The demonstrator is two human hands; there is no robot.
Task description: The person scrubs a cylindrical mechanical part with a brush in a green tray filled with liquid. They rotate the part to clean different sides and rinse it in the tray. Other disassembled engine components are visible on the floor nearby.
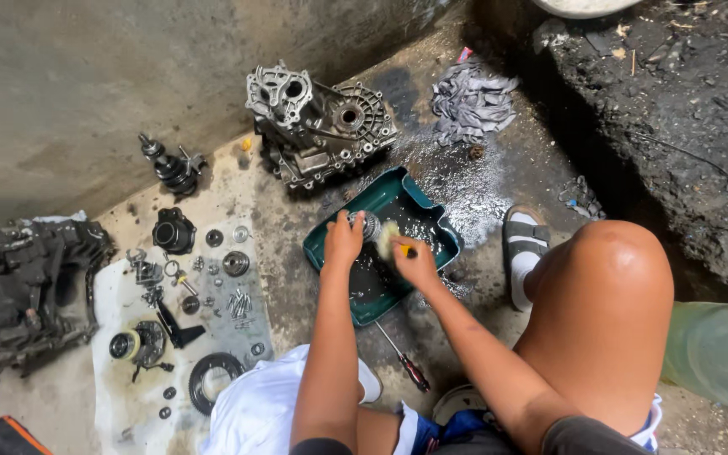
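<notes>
Bearing [368,224], one round metal part, sits over the green tray [431,211] of dark fluid, gripped at its rim by the closed left hand [344,240]. It looks heavy, rigid and oily-slick. The right hand [415,261] is closed on one yellow-handled brush [390,239]. One screwdriver [404,360] lies nearby.

Arms: we see both bare from wrist to above the elbow, no sleeves, watch or bands.
Left hand [344,238]: bare, no glove or ring that we can make out.
Right hand [415,263]: bare as well.
Legs: bare knees; we see dark shorts hems over blue-and-white cloth.
Footwear: a grey and white slide sandal [523,250] with a ribbed strap.
</notes>
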